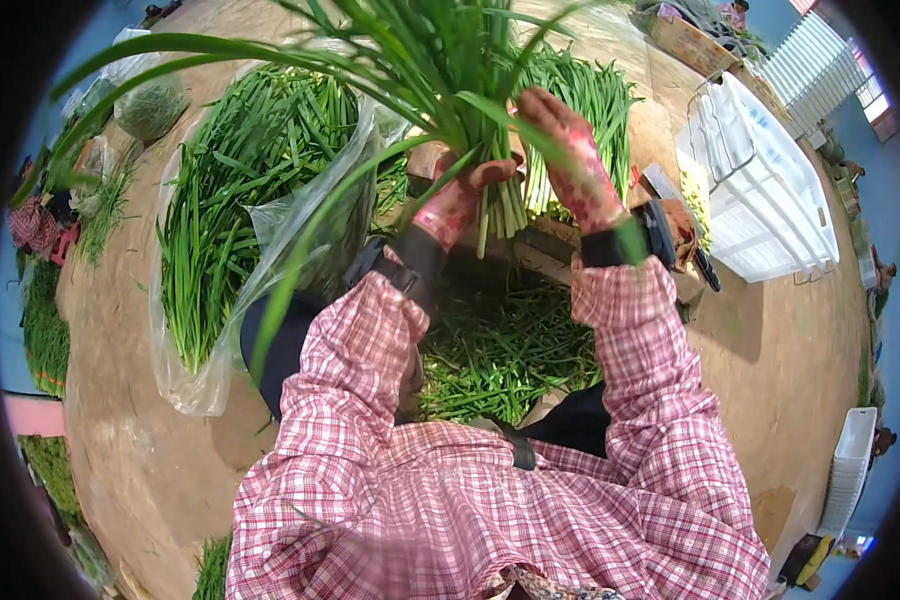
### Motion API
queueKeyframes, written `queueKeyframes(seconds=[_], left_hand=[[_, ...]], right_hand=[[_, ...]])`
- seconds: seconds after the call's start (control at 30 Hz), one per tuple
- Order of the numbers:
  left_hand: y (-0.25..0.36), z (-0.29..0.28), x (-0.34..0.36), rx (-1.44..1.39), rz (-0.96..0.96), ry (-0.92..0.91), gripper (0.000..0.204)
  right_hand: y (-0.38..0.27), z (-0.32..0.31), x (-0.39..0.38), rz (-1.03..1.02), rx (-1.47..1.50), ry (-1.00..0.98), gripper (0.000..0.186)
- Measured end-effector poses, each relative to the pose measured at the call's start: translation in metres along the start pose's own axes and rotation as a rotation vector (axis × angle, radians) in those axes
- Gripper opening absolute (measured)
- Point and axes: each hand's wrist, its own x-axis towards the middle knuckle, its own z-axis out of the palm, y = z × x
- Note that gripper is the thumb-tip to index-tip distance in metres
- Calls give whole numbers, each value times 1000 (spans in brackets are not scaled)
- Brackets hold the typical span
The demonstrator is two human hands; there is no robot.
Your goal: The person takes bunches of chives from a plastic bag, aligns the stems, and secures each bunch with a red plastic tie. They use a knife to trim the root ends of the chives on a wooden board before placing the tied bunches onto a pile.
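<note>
My left hand (462,192) is closed round the pale stems of a bunch of long, flat green leaves (445,60), lifted in front of me with the leaves fanning upward and outward. My right hand (570,150), partly behind a leaf, is curled at the bunch's right side; what its fingers hold, if anything, is unclear. Behind it a pile of leaves with pale stems (585,85) lies on a wooden surface (545,250), with a grey metal blade (660,182) nearby. Loose green trimmings (490,370) lie below between my legs.
Leaves (220,200) on plastic sheeting (200,390) lie at left, on the brown floor (130,400). A white crate (770,200) is at right, stacked white trays (850,460) lower right, a cardboard box (685,35) at back. Other people (35,225) sit around the edges.
</note>
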Motion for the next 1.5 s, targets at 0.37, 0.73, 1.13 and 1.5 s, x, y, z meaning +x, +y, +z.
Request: queueKeyframes(seconds=[0.37, 0.73, 1.13, 1.5], left_hand=[[-40, -30, -62, -599, -330, -166, 50], [-42, -25, -81, -700, -325, -87, 46], [-36, -20, -91, -715, -329, -124, 54], [-43, -44, -95, -688, -446, -109, 33]], right_hand=[[12, 51, -128, 623, 124, -210, 52], [5, 29, -146, 786, 10, -255, 38], [21, 38, -116, 779, 328, -141, 14], [16, 36, -116, 480, -159, 51, 27]])
